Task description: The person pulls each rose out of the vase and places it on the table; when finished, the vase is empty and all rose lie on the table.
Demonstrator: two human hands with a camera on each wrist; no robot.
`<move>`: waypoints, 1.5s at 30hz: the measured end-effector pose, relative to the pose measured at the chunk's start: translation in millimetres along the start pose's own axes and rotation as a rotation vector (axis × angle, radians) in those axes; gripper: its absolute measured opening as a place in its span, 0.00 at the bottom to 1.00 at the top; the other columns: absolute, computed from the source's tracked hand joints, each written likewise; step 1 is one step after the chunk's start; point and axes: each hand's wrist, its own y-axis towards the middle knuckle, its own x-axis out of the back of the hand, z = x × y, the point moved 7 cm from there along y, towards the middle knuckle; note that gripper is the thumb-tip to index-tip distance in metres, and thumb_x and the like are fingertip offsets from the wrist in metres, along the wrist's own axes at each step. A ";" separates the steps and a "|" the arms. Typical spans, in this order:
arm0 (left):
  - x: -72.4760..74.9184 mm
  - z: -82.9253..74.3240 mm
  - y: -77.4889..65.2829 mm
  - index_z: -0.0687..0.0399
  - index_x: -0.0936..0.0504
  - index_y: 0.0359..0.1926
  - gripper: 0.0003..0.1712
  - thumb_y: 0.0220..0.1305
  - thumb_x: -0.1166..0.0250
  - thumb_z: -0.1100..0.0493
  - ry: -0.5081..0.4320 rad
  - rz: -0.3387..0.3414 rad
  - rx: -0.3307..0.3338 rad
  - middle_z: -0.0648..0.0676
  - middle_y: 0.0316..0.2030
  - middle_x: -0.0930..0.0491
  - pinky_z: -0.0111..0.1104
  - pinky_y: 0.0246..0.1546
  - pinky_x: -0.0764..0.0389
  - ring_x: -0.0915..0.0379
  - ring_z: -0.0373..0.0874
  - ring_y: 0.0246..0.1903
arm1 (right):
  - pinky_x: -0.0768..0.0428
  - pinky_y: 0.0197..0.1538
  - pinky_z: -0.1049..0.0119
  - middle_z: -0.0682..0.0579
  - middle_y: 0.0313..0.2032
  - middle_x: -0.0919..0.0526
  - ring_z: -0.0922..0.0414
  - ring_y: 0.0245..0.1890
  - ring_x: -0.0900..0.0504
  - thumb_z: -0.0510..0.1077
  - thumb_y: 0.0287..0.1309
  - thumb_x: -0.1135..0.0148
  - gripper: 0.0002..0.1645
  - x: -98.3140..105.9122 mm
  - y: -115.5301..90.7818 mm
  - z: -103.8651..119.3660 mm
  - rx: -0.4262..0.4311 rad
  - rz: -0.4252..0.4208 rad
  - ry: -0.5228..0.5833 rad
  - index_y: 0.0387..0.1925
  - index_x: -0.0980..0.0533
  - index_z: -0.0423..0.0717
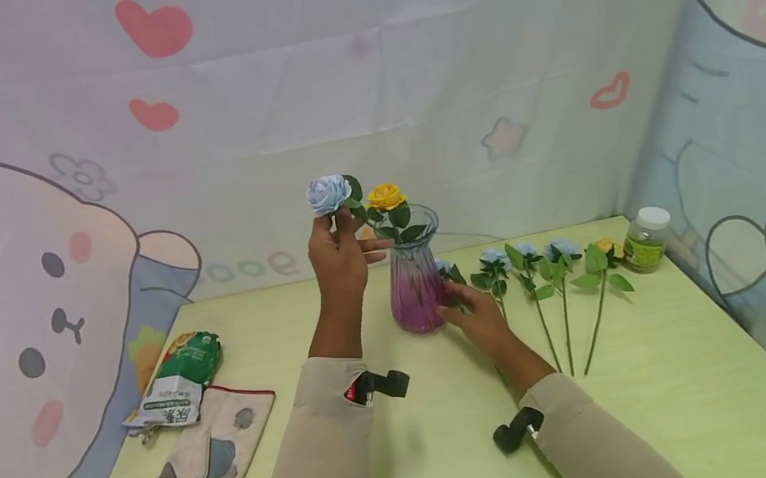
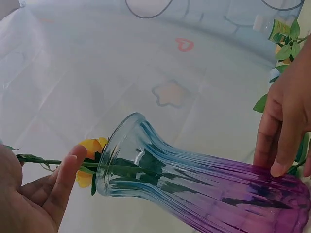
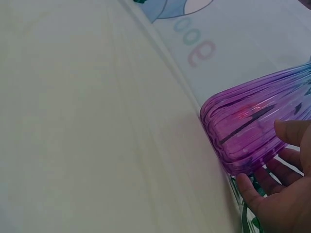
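Observation:
A glass vase [image 1: 417, 288], bluish at its flared rim and purple below, stands upright on the table. My left hand [image 1: 339, 259] pinches a light blue artificial rose [image 1: 329, 195] just under its bloom, left of the rim. In the left wrist view, the rose's green stem [image 2: 48, 160] runs from that hand into the mouth of the vase. A yellow rose [image 1: 385, 197] stands in the vase, its bloom above the rim. Low on the vase's right side, my right hand [image 1: 478, 314] rests its fingertips and thumb against the glass, the fingers loosely spread.
Several blue roses [image 1: 525, 251] and another yellow rose [image 1: 609, 249] lie to the right. A white-capped jar [image 1: 645, 241] stands at the back right corner. On the left are a pale work glove [image 1: 201, 472] and a green-and-white packet [image 1: 179, 383]. A printed cloth hangs behind the table [image 1: 434, 450].

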 end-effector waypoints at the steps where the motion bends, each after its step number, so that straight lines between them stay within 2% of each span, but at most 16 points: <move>1: -0.6 0.7 0.1 0.56 0.34 0.79 0.27 0.90 0.50 0.49 -0.016 0.009 0.012 0.73 0.58 0.13 0.31 0.29 0.08 0.07 0.43 0.27 | 0.30 0.83 0.41 0.33 0.71 0.20 0.37 0.77 0.25 0.41 0.72 0.29 0.35 0.0 0.1 -0.1 -0.002 -0.001 -0.005 0.76 0.27 0.35; 4: -1.2 1.7 0.5 0.56 0.35 0.78 0.27 0.90 0.53 0.48 -0.027 0.021 0.022 0.75 0.52 0.11 0.34 0.33 0.07 0.05 0.54 0.33 | 0.31 0.83 0.42 0.34 0.72 0.20 0.38 0.77 0.25 0.41 0.73 0.29 0.36 -0.2 0.5 -2.1 -0.007 0.005 -0.006 0.76 0.27 0.36; 6: -1.4 1.8 0.9 0.58 0.32 0.74 0.26 0.90 0.53 0.46 -0.029 0.030 0.009 0.75 0.48 0.11 0.34 0.34 0.06 0.05 0.58 0.36 | 0.31 0.83 0.42 0.35 0.72 0.20 0.38 0.77 0.25 0.42 0.73 0.29 0.36 -0.4 0.3 -2.9 -0.014 0.007 -0.022 0.76 0.27 0.36; 11: -2.7 3.0 2.3 0.64 0.22 0.57 0.28 0.88 0.51 0.42 -0.073 0.083 -0.020 0.75 0.49 0.13 0.33 0.35 0.06 0.05 0.51 0.37 | 0.32 0.84 0.41 0.36 0.72 0.20 0.38 0.77 0.24 0.43 0.73 0.30 0.36 -0.7 -0.4 -1.3 -0.009 0.012 -0.057 0.77 0.28 0.37; 16: -3.0 8.0 2.0 0.68 0.15 0.50 0.36 0.85 0.49 0.37 -0.143 0.133 0.023 0.73 0.52 0.13 0.35 0.40 0.06 0.06 0.42 0.38 | 0.33 0.85 0.42 0.36 0.72 0.19 0.38 0.77 0.24 0.41 0.73 0.31 0.35 -0.6 -0.5 -0.8 -0.010 0.013 -0.041 0.77 0.28 0.36; 19: -3.7 9.0 2.1 0.71 0.14 0.52 0.32 0.86 0.46 0.42 -0.140 0.167 0.026 0.73 0.55 0.14 0.34 0.45 0.06 0.07 0.40 0.42 | 0.33 0.85 0.42 0.36 0.72 0.19 0.38 0.76 0.23 0.41 0.74 0.31 0.35 -0.5 0.1 -0.5 -0.010 0.014 -0.036 0.77 0.28 0.36; 22: -4.7 7.6 1.9 0.73 0.15 0.55 0.19 0.83 0.38 0.57 -0.116 0.187 0.010 0.74 0.59 0.17 0.32 0.49 0.07 0.09 0.41 0.46 | 0.32 0.84 0.41 0.35 0.71 0.19 0.38 0.76 0.23 0.41 0.74 0.31 0.35 0.1 0.9 -0.3 -0.007 0.010 -0.026 0.76 0.28 0.35; 25: -2.6 6.8 1.6 0.71 0.15 0.55 0.12 0.76 0.31 0.68 -0.078 0.135 -0.004 0.70 0.57 0.14 0.29 0.48 0.10 0.12 0.39 0.46 | 0.31 0.83 0.40 0.34 0.71 0.19 0.37 0.76 0.23 0.40 0.73 0.30 0.35 1.3 1.2 -0.2 -0.013 0.005 0.001 0.76 0.27 0.35; 27: -0.3 6.6 1.5 0.70 0.14 0.52 0.10 0.73 0.30 0.70 -0.077 0.077 -0.016 0.62 0.51 0.10 0.27 0.47 0.11 0.12 0.39 0.45 | 0.30 0.82 0.40 0.34 0.71 0.20 0.37 0.76 0.24 0.40 0.73 0.30 0.35 1.4 1.3 -0.5 -0.015 0.006 0.010 0.76 0.28 0.35; 31: -1.4 5.0 0.5 0.67 0.16 0.48 0.07 0.72 0.30 0.71 -0.168 0.031 -0.058 0.49 0.43 0.10 0.29 0.49 0.09 0.08 0.47 0.47 | 0.28 0.81 0.40 0.34 0.72 0.20 0.37 0.77 0.25 0.40 0.74 0.31 0.35 0.3 0.1 -0.5 -0.031 0.018 0.007 0.77 0.29 0.36; 33: -3.1 4.6 0.0 0.62 0.17 0.46 0.07 0.72 0.29 0.71 -0.238 0.027 -0.074 0.49 0.41 0.10 0.30 0.47 0.08 0.07 0.50 0.46 | 0.27 0.81 0.41 0.35 0.73 0.21 0.38 0.77 0.25 0.41 0.74 0.31 0.36 0.1 -0.4 -0.5 -0.043 0.020 0.001 0.78 0.29 0.37; 36: -4.4 7.2 0.2 0.52 0.20 0.43 0.10 0.72 0.29 0.70 -0.324 0.001 -0.089 0.48 0.39 0.09 0.28 0.40 0.10 0.07 0.47 0.41 | 0.25 0.79 0.41 0.36 0.73 0.21 0.39 0.78 0.26 0.41 0.75 0.31 0.36 -0.1 -0.9 -0.7 -0.062 0.021 0.011 0.78 0.29 0.38; 39: -5.7 11.1 0.1 0.50 0.19 0.41 0.10 0.73 0.29 0.69 -0.404 -0.027 -0.096 0.50 0.37 0.08 0.28 0.35 0.14 0.09 0.45 0.39 | 0.19 0.75 0.43 0.36 0.73 0.21 0.39 0.78 0.25 0.41 0.75 0.32 0.36 -0.4 -0.9 -1.9 -0.079 0.023 0.027 0.79 0.29 0.39; 43: -8.7 14.8 -2.2 0.51 0.17 0.40 0.08 0.74 0.30 0.68 -0.427 -0.057 -0.095 0.49 0.35 0.07 0.28 0.32 0.19 0.10 0.41 0.38 | 0.12 0.67 0.50 0.36 0.73 0.21 0.39 0.76 0.23 0.41 0.76 0.33 0.35 -1.1 -0.8 -3.5 -0.082 0.026 0.031 0.79 0.30 0.39; 45: -9.8 14.1 -3.8 0.51 0.17 0.40 0.08 0.75 0.31 0.69 -0.426 -0.071 -0.108 0.49 0.34 0.07 0.28 0.35 0.16 0.09 0.40 0.37 | 0.11 0.65 0.53 0.35 0.73 0.21 0.38 0.75 0.22 0.41 0.76 0.33 0.35 -1.0 -0.8 -3.7 -0.079 0.027 0.035 0.79 0.30 0.38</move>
